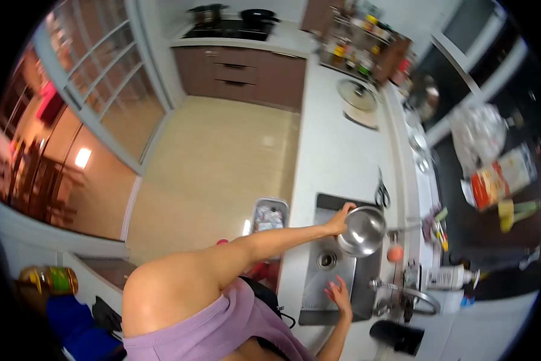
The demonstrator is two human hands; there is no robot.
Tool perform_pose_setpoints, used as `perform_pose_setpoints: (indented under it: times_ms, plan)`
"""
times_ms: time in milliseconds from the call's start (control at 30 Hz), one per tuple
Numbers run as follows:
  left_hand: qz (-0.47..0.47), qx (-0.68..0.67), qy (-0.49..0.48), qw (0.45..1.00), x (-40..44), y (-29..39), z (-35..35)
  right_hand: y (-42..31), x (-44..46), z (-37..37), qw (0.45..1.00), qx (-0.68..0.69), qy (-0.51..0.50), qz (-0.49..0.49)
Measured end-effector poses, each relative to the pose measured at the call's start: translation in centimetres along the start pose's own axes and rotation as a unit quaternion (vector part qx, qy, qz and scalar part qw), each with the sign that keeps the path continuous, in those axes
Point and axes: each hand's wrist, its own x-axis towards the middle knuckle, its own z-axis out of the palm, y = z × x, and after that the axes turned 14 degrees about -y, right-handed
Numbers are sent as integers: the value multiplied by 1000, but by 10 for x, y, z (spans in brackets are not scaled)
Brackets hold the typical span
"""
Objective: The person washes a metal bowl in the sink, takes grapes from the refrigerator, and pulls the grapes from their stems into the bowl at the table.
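My left hand (341,220) grips the rim of a shiny metal bowl (363,231), thumb and fingers closed on its edge. The bowl is over the far side of the stainless steel sink (366,304), its inside facing up toward me; I see nothing in it. Lower in the view, my right hand (339,296) is over the sink basin, fingers apart and holding nothing. Between the two hands lies the drain (327,260). A curved faucet (411,293) stands at the sink's edge, to the right of my right hand.
Scissors (382,191) lie on the counter beside the sink. A glass lid (357,95) rests further along. Near the faucet are a round pinkish item (395,253) and a white bottle (448,277). A bin (270,215) stands on the floor against the counter.
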Motion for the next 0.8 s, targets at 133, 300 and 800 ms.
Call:
perform_pose_setpoints:
  times_ms: [133, 300, 800]
  plan:
    - [-111, -592, -21, 798, -105, 52, -106, 30, 25, -56, 962, -94, -120, 228]
    - [-22, -599, 198, 776, -328, 67, -252, -23, 92, 4, 940, -231, 8, 251]
    - [257, -402, 697, 536, -864, 65, -486, -317, 291, 628, 643, -682, -304, -171]
